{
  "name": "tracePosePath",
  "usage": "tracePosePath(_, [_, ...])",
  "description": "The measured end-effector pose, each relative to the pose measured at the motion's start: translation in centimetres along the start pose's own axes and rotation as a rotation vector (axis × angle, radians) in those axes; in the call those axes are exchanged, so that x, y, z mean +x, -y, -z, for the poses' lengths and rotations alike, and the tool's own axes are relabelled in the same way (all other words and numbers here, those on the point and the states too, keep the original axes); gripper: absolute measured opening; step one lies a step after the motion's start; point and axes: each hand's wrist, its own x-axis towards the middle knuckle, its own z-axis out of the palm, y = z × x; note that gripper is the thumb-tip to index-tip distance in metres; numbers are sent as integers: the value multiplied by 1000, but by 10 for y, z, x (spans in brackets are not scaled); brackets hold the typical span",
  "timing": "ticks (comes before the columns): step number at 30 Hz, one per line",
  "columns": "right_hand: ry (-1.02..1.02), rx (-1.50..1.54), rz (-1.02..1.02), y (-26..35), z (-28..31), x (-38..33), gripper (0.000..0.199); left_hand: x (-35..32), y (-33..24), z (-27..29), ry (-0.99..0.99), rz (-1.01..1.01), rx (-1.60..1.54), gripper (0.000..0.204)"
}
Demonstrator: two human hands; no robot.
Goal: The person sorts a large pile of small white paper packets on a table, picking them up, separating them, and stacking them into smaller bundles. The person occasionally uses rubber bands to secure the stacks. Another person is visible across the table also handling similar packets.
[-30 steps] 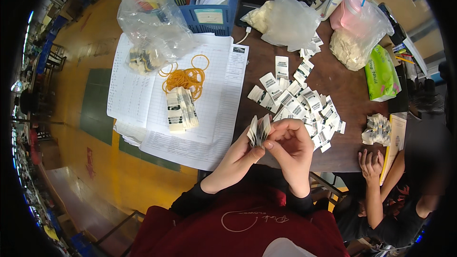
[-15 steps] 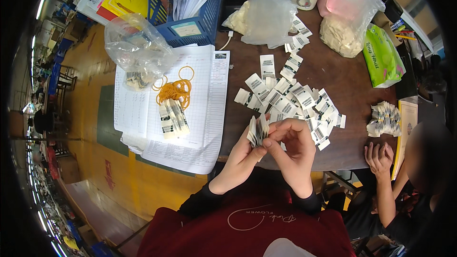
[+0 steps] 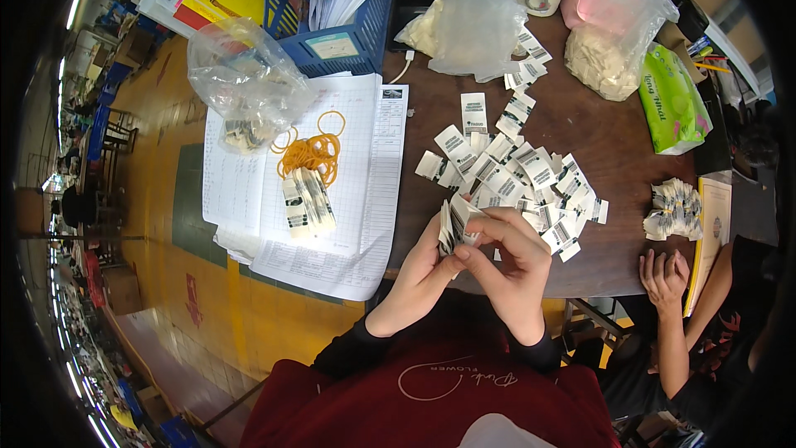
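Note:
A small stack of white printed labels (image 3: 455, 224) is held upright in my left hand (image 3: 417, 280), its edges fanned apart. My right hand (image 3: 516, 270) pinches the right side of the same stack with thumb and fingers. Just beyond my hands, a loose pile of labels (image 3: 531, 168) spreads over the brown table (image 3: 601, 129). To the left, a bundle of labels (image 3: 307, 206) rests on an open notebook (image 3: 232, 191), against a heap of orange rubber bands (image 3: 315, 158).
Clear plastic bag (image 3: 245, 75) on the notebook; blue basket of papers (image 3: 344, 46) behind. White bag (image 3: 473, 33), bag of pale labels (image 3: 601, 66), green tissue pack (image 3: 672, 99) and banded label bundles (image 3: 673, 210) stand farther right. A co-worker's hand (image 3: 663, 276) rests at the right edge.
The labels in my hands are tilted and fanned wider, with one label's printed face now turned toward my right fingers. The whole view has shifted slightly.

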Motion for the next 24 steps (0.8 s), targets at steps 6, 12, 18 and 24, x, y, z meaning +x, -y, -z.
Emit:
tracePosePath(6, [7, 22, -19, 0, -2, -1, 22, -3, -3, 2, -14, -4, 66, 69])
tracePosePath(12, [-94, 228, -237, 4, -10, -7, 18, -6, 0, 7, -2, -58, 113, 69])
tracePosePath(18, [3, -101, -8, 2, -11, -4, 19, -8, 2, 9, -46, -1, 103, 60])
tracePosePath(24, [43, -160, 50, 4, -14, -4, 19, -11, 3, 9, -130, -27, 229, 57])
